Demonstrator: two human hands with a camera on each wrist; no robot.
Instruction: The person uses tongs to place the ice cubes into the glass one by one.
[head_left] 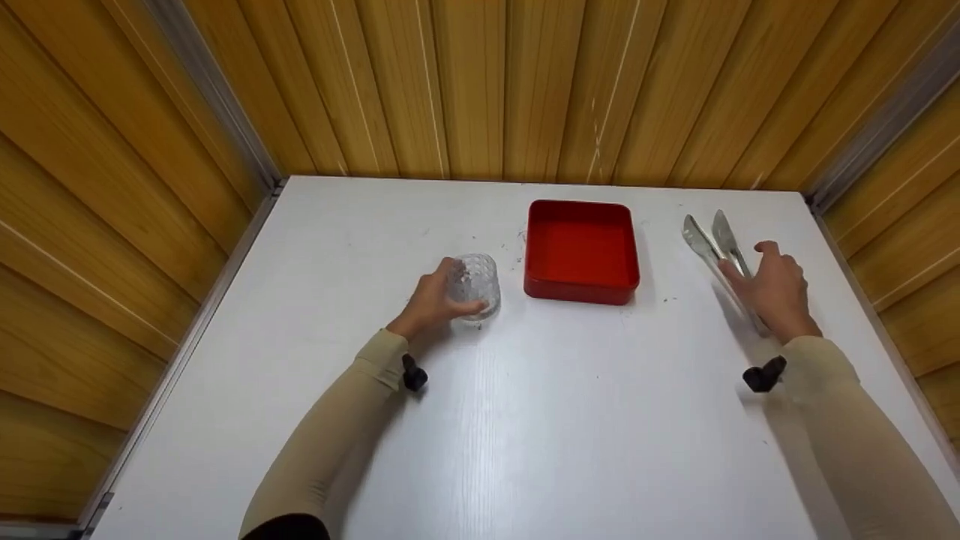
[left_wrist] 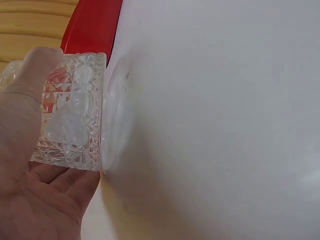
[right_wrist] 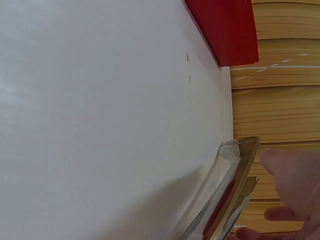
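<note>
My left hand [head_left: 437, 300] grips a clear cut-glass tumbler [head_left: 480, 283], thumb on the near side and fingers on the far side. In the left wrist view the tumbler [left_wrist: 75, 115] has a diamond-patterned wall, and one end of it is right at the white table. At the right, my right hand [head_left: 780, 292] is spread over a pair of silver metal tongs [head_left: 701, 241], hiding part of their length. Their two broad ends point to the back of the table. A gap shows between the tongs [right_wrist: 242, 170] and the thumb [right_wrist: 282, 165] in the right wrist view.
Between the hands, toward the back, stands a square red box [head_left: 581, 289] with an open top. The white table [head_left: 570, 435] meets wood-patterned walls [head_left: 465, 90] at its back and sides. Small dark marks dot the tabletop near the box.
</note>
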